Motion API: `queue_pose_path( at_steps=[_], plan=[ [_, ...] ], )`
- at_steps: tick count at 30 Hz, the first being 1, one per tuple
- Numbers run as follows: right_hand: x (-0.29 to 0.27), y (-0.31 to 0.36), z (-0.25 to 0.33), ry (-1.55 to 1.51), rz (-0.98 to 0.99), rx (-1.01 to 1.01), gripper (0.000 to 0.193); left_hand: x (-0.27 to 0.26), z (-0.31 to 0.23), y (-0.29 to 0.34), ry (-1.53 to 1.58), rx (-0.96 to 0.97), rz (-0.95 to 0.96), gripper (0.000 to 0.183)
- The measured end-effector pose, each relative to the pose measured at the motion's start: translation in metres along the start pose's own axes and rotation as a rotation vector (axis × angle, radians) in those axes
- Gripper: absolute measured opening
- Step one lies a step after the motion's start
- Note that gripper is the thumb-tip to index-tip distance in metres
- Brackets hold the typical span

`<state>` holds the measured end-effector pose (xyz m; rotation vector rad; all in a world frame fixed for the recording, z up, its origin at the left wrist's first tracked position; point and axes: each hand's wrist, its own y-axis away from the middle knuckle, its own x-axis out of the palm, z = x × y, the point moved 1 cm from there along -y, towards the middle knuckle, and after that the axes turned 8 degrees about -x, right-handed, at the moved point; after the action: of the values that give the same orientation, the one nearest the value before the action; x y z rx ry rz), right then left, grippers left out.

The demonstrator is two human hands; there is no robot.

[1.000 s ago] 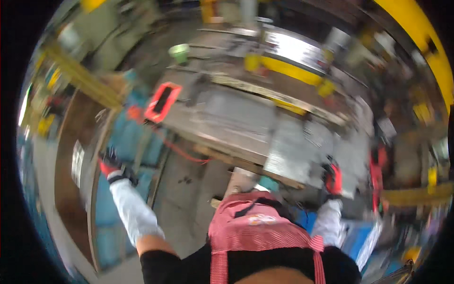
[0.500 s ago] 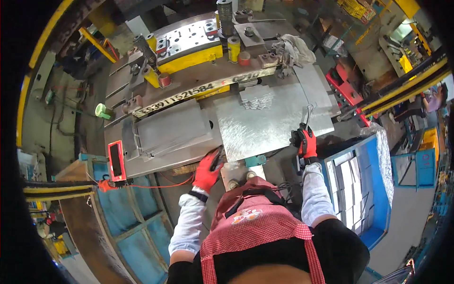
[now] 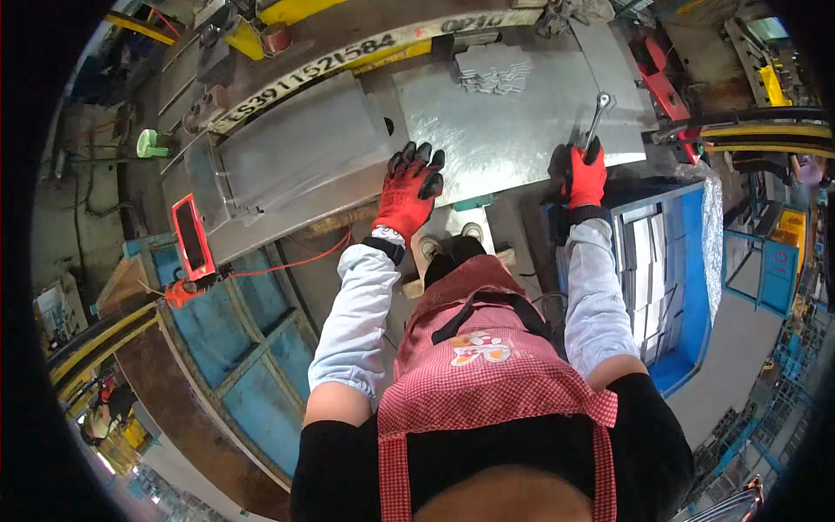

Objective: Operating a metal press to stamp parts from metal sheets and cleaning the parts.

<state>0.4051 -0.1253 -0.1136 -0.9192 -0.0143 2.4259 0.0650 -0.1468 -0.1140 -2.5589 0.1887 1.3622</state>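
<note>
Toward the left, beside the grey plate (image 3: 300,148), the left hand (image 3: 409,193) is open, fingers loosely curled over the near left corner of the bright metal sheet (image 3: 517,135); contact is unclear. That edge is probably sharp, so flat fingertips suit it best. Farther right, a pile of small pieces (image 3: 493,68) lies on the sheet's far side. The right hand's (image 3: 586,177) grip is wrapped around the wrench (image 3: 602,104), its head pointing far; a firm hold, clear of the blue bin (image 3: 693,261), should keep it steady.

Left hand (image 3: 410,184): now farther forward, at the metal sheet (image 3: 496,139) corner.
Yellow block (image 3: 300,8): now mostly out of view.
</note>
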Motion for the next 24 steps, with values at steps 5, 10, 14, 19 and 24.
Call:
queue_pose_path(
  at_steps=[5, 10, 14, 19, 24],
  plan=[
    [0.001, 0.002, -0.001, -0.015, 0.048, 0.059, 0.053, 0.0, 0.0, 0.003, 0.013, -0.033, 0.015, 0.036],
    [0.001, 0.006, 0.009, -0.051, 0.033, 0.033, 0.055, 0.005, 0.008, 0.005, -0.071, -0.01, -0.013, 0.04],
    [-0.003, 0.008, -0.005, 0.027, -0.046, -0.009, 0.06, 0.005, 0.009, 0.002, -0.095, 0.008, 0.062, 0.042],
    [-0.016, 0.005, 0.042, 0.129, 0.143, 0.267, 0.043, 0.009, 0.014, -0.01, -0.045, -0.074, 0.273, 0.048],
    [-0.058, 0.003, 0.049, -0.186, 0.174, 0.255, 0.045, -0.008, -0.016, -0.02, 0.254, -0.224, 0.382, 0.046]
  ],
)
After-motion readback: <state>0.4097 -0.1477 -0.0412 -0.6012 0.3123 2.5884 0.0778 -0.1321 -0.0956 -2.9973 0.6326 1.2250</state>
